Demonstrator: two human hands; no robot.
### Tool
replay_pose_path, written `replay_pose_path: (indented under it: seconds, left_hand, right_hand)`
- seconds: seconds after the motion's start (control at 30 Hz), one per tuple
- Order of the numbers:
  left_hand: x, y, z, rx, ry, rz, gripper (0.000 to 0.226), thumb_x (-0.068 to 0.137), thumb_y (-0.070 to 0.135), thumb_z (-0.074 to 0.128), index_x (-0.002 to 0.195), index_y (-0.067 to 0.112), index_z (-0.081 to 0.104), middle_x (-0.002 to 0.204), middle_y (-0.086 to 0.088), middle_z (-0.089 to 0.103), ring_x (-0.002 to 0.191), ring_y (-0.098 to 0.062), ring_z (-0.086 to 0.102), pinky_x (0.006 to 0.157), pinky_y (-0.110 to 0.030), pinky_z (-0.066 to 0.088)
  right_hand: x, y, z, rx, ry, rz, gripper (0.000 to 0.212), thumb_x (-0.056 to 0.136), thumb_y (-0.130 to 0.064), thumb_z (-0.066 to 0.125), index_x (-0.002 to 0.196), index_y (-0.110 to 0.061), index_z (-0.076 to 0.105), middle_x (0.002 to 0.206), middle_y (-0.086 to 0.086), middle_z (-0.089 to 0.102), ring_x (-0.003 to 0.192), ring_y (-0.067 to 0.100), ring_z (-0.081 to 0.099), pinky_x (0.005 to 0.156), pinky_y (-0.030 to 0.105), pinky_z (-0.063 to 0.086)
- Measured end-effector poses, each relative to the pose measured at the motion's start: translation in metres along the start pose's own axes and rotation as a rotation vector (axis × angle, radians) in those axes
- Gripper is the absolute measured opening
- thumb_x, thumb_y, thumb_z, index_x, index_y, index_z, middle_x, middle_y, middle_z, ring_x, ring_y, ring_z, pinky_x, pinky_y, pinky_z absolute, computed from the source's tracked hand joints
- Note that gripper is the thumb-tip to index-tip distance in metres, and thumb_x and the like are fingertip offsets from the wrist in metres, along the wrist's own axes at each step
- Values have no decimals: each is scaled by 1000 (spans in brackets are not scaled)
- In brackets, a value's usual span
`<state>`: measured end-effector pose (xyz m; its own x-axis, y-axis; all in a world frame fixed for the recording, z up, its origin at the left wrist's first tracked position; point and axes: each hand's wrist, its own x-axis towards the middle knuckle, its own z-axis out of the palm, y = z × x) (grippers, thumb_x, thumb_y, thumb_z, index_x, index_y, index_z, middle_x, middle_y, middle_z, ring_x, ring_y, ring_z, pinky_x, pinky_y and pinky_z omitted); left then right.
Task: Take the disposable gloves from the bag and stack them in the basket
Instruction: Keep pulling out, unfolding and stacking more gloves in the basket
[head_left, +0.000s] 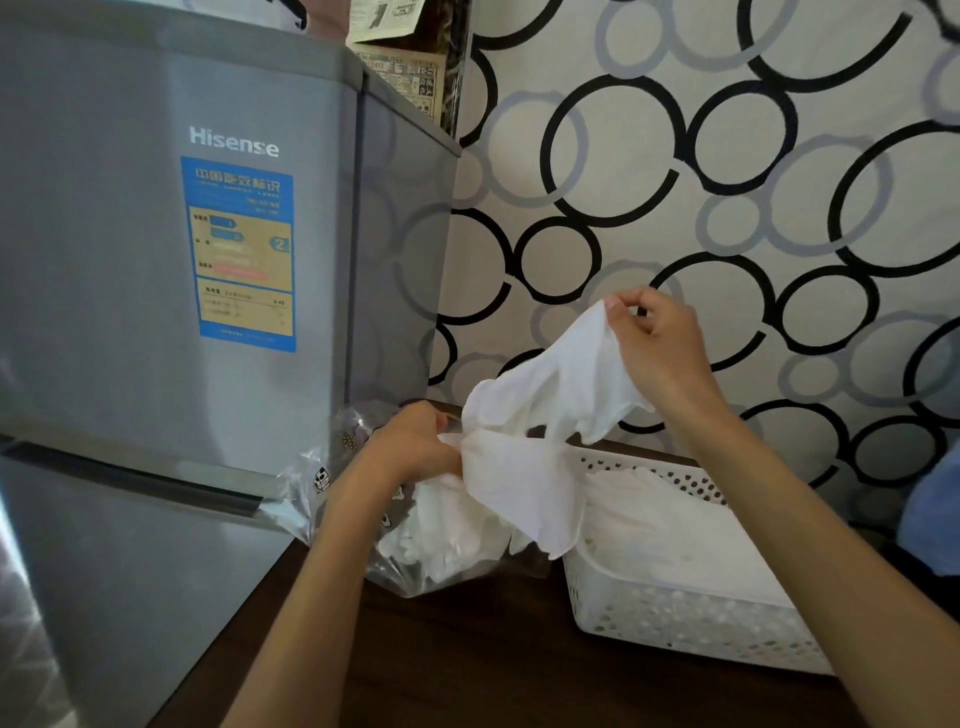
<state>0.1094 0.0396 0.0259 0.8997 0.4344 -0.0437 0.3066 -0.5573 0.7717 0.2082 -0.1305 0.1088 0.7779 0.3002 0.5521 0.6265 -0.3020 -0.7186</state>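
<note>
A white disposable glove (558, 384) is pinched at its top by the right hand (657, 345); another glove (519, 488) is gripped by the left hand (415, 441) above the clear bag (415, 551), beside the white basket (691, 618).

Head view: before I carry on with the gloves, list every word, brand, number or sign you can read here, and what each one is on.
"Hisense": brand lettering on the grey fridge door.
"2": large digit on the blue energy label stuck on that door; its header characters and smaller lines are too blurred to read.
Papers behind the fridge: print too small to read.
Clear plastic bag: small printed marks, unreadable.
</note>
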Motion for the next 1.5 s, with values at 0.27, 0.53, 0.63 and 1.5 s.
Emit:
replay_pose_path:
  seconds: [0.27, 0.53, 0.63, 1.5]
  left_hand:
    - [8, -7, 16, 179, -32, -38, 19, 85, 16, 66, 100, 18, 55, 105, 2, 53, 105, -25, 51, 73, -24, 39]
    - [-1, 0, 3, 253, -224, 41, 60, 81, 30, 74, 133, 15, 48, 135, -1, 45, 116, -17, 46, 95, -25, 39]
    - [-11, 10, -10, 261, -192, 144, 60, 84, 40, 68, 136, 19, 47, 137, 5, 45, 126, -12, 44, 97, -22, 35]
    - [-21, 37, 11, -528, -118, 366, 32, 100, 31, 46, 111, 13, 71, 102, -2, 75, 98, -18, 70, 90, -26, 54]
  right_hand:
    - [2, 8, -18, -10, -26, 78, 22, 97, -29, 50, 110, -16, 62, 102, 0, 61, 89, 14, 55, 67, 22, 40]
    - [-6, 19, -26, -74, -172, 182, 18, 95, -29, 54, 105, -21, 65, 102, -1, 61, 98, 20, 57, 83, 33, 46]
    - [-11, 20, -26, -63, -251, 188, 10, 94, -28, 55, 96, -25, 65, 95, -4, 62, 98, 19, 57, 88, 33, 47]
    - [-46, 57, -71, 366, -162, 265, 20, 81, -34, 66, 93, -20, 73, 92, -4, 75, 89, 12, 70, 90, 34, 52]
